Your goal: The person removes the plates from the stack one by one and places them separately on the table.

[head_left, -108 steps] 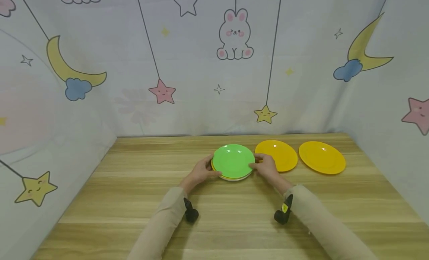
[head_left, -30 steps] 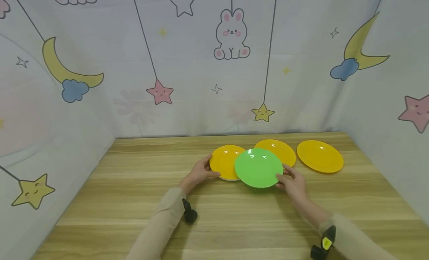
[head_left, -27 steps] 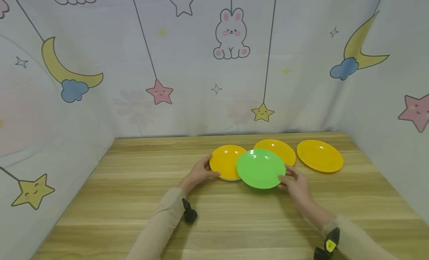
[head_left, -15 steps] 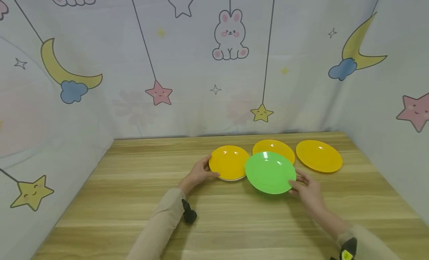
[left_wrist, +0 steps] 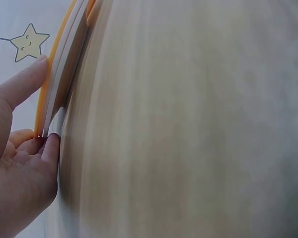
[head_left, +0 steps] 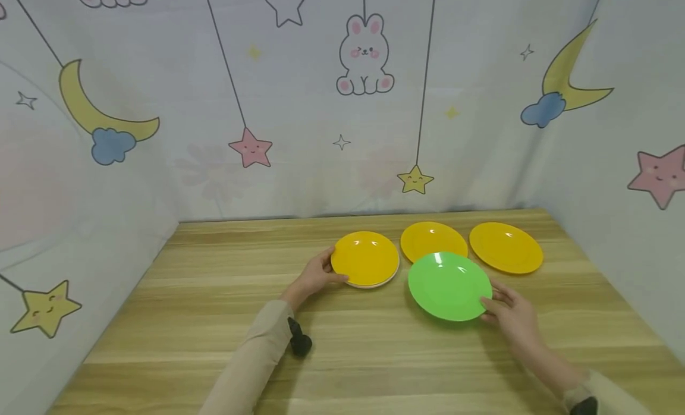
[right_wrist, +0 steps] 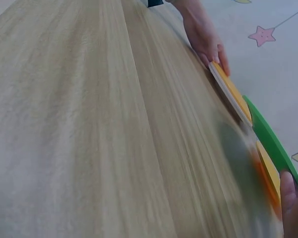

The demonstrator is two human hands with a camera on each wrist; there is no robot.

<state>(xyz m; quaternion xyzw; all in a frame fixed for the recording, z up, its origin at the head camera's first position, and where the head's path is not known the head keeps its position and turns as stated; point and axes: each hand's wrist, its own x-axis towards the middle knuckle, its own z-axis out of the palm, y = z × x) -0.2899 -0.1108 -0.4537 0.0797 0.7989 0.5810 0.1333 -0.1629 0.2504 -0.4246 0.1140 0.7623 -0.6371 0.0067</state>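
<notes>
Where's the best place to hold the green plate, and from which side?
Probably the right rim of the green plate, coming from the right and pinching where the right hand holds it: the edge is thin, and yellow plates sit behind and to the left.

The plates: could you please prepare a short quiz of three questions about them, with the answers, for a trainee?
1. Fill in the colour: the left hand has its grip on a stack whose top is ____.
2. Choose: which has its grip on the green plate? (a) left hand (b) right hand (c) both
3. True or false: the green plate rests on the stack.

Key: 1. yellow; 2. b; 3. false, it is held apart from the stack.
</notes>
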